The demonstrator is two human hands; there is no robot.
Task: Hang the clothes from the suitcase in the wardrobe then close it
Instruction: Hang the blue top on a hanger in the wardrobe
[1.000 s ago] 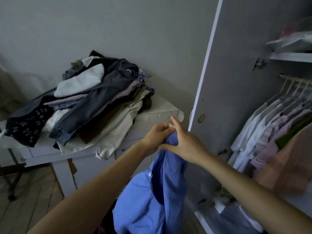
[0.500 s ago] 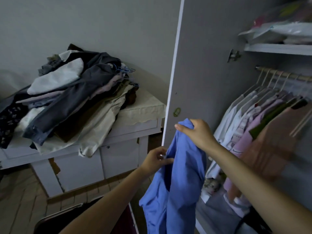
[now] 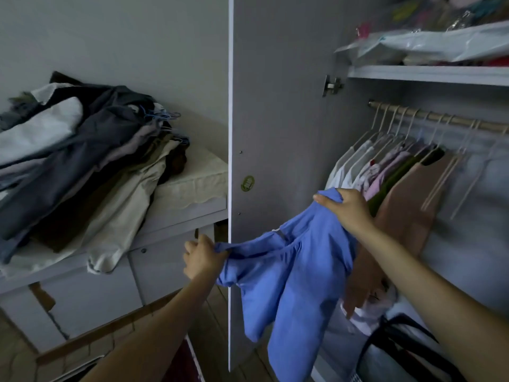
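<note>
Blue shirt gripped by left hand, right hand; beside wardrobe door edge.

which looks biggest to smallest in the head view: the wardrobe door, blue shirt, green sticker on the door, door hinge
1. wardrobe door
2. blue shirt
3 and 4. green sticker and door hinge: look alike, not ranked.

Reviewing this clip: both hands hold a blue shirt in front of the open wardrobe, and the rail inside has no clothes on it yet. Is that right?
Not quite. The left hand and right hand do hold the blue shirt before the open wardrobe, but the head view shows the rail already carrying a row of clothes on hangers.
</note>
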